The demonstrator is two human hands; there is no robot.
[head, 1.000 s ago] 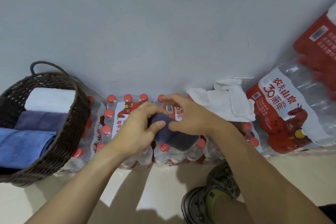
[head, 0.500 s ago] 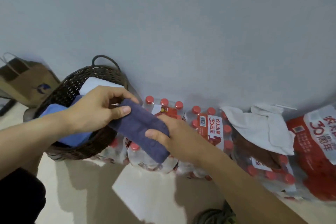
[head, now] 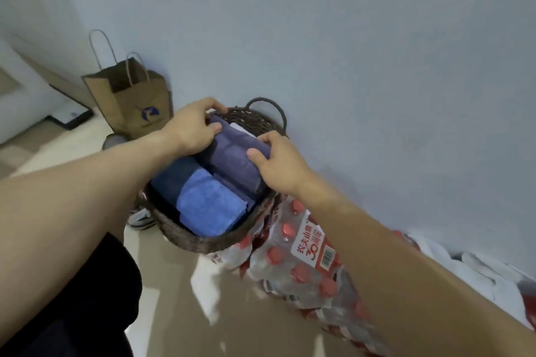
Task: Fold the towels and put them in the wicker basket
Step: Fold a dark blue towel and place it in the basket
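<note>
much of the wicker basket [head: 203, 240] is covered: its near-left rim lies under the left forearm, and its floor is hidden under the towels. a white towel [head: 240, 128] shows only as a thin strip at the basket's far side, behind the purple towel [head: 232, 159]. a dark blue towel [head: 171, 177] lies partly under the forearm, and a light blue towel [head: 208, 206] sits at the basket's near side; a further dark fold beside it is hard to make out. the left hand [head: 194, 130] reaches over the basket's far-left rim, its fingers curled round the far end of the purple towel, thumb on top. the right hand [head: 278, 165] comes in over the basket's right rim, thumb pressed on the towel's top, its other fingers curled round the near end. the purple towel, folded into a roll, lies in the basket between both hands. a pack of water bottles [head: 304, 264] touches the basket's right side, blurred. a paper bag [head: 136, 104] stands left of the basket against the wall. white cloth [head: 478, 278] well right of the basket is cut off by the right forearm.
</note>
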